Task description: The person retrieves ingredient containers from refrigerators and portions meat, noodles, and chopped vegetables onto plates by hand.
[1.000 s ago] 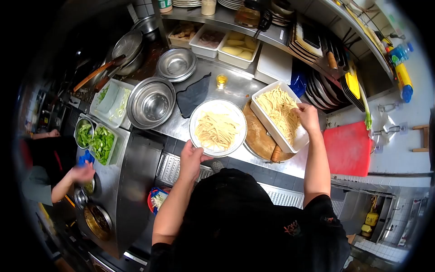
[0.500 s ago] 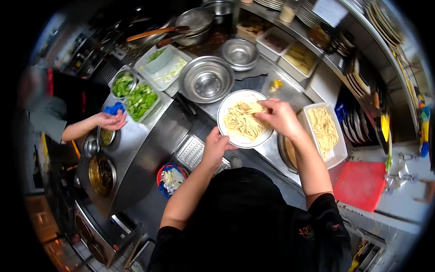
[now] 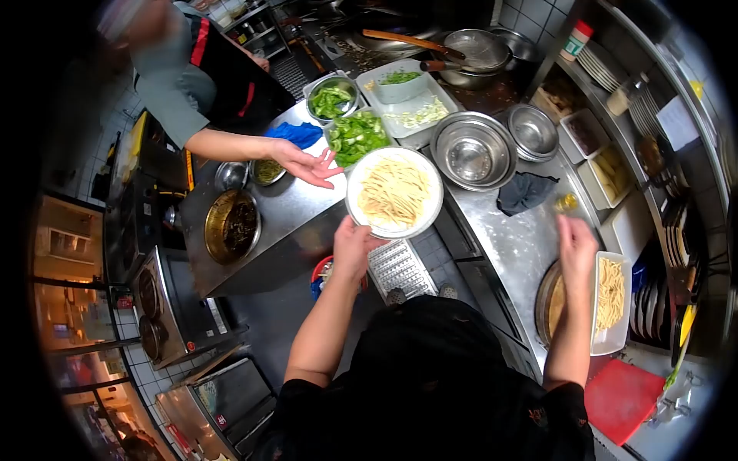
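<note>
My left hand [image 3: 355,250] grips the near-left rim of a white plate [image 3: 384,228], holding it up off the counter. Pale noodles [image 3: 393,190] lie heaped on the plate. To the right, my right hand [image 3: 576,238] hovers over the steel counter with fingers curled together and no object visible in them. Close to it are a white tub [image 3: 613,338] of noodles and a round wooden board [image 3: 546,300], partly hidden by my forearm. A co-worker's open hand [image 3: 307,163] reaches palm up toward the plate's left side, apart from it.
Tubs of chopped greens [image 3: 358,138] and steel bowls [image 3: 473,151] stand beyond the plate. A dark cloth [image 3: 526,192] and a small yellow item [image 3: 566,203] lie on the counter [image 3: 507,238]. A red cutting board [image 3: 624,399] is at lower right; shelves [image 3: 646,131] line the right.
My right hand has left the noodles on the plate and moved right. The plate has moved left with my left hand, toward the co-worker's outstretched hand. My view has turned left.
</note>
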{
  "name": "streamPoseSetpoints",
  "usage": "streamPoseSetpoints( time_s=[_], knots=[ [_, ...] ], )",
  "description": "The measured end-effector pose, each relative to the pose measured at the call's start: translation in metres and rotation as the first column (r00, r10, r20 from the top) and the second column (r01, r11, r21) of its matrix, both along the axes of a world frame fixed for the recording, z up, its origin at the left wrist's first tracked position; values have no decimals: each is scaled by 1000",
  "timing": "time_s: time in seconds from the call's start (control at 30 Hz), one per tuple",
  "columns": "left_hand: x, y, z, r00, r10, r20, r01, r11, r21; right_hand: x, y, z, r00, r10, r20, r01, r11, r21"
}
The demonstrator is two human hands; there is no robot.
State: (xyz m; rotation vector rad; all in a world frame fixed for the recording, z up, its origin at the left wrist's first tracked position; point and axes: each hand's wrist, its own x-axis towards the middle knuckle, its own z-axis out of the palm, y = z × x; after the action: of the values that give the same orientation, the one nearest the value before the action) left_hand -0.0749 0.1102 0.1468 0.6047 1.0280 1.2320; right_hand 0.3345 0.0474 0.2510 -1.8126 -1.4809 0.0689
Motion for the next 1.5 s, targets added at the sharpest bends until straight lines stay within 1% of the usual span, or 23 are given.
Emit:
streamPoseSetpoints(
  time_s=[0.07,0.1,0.13,0.17,0.23,0.3,0.37,0.4,0.43,0.5,0.6,0.7,0.8,0.83,0.87,0.9,0.97,1.13,1.2,1.23,1.3,1.33,1.5],
  knots=[
    [-30,8,3,995,90,-43,-89,996,5,43,-24,-12,970,-243,23,242,969,38],
    [-43,13,4,990,127,-67,-127,992,4,65,-45,-6,900,-422,112,424,906,3],
    [-54,17,6,986,145,-83,-142,989,36,116,-74,-20,805,-517,291,515,853,92],
    [-63,20,9,980,176,-96,-171,983,60,148,-106,-22,607,-622,495,622,759,191],
    [-79,27,5,981,179,-69,-176,983,47,187,-177,-22,184,-733,655,855,447,261],
    [-83,33,8,973,223,-51,-222,974,42,204,-236,-24,54,-757,651,998,28,-50],
    [-94,46,0,960,278,-44,-276,960,53,262,-318,-70,188,-812,552,919,-52,-390],
    [-100,55,-2,954,299,-3,-298,952,66,276,-341,-93,251,-929,274,795,36,-605],
    [-110,66,-2,951,309,11,-309,948,75,282,-362,-104,239,-970,-38,634,186,-750],
    [-128,93,-8,928,366,63,-372,919,135,248,-355,-98,120,-796,-593,467,573,-673],
    [-126,120,-3,857,492,152,-509,854,105,254,-349,-118,-50,-689,-723,536,592,-602],
    [-103,126,-33,882,434,182,-446,895,28,274,-354,-128,-84,-706,-703,442,606,-661],
    [-31,101,-63,954,290,81,-277,950,-147,279,-347,-131,-103,-748,-656,398,573,-716],
    [-13,89,-85,980,169,106,-147,970,-195,282,-342,-132,-83,-768,-636,375,567,-734],
    [15,76,-94,994,96,48,-81,964,-251,280,-339,-132,-42,-779,-626,397,562,-726],
    [43,59,-99,998,67,13,-60,950,-308,287,-343,-135,-63,-784,-617,319,571,-757],
    [75,39,-148,996,-88,8,83,899,-429,276,-342,-131,-87,-761,-643,306,594,-744],
    [145,-7,-221,966,-253,43,229,775,-589,236,-343,-126,-62,-729,-682,446,591,-672],
    [164,-8,-242,968,-222,114,245,762,-600,198,-325,-94,-11,-719,-695,446,619,-647],
    [173,-5,-253,965,-211,155,262,754,-602,182,-319,-78,31,-672,-740,390,689,-610],
    [193,6,-275,951,-235,203,310,760,-572,153,-300,-53,10,-717,-697,360,653,-666],
    [204,15,-287,950,-228,212,309,765,-564,137,-287,-47,55,-717,-695,365,663,-654],
    [261,47,-354,944,-221,247,325,758,-566,88,-260,-60,196,-750,-632,253,662,-706]
  ],
)
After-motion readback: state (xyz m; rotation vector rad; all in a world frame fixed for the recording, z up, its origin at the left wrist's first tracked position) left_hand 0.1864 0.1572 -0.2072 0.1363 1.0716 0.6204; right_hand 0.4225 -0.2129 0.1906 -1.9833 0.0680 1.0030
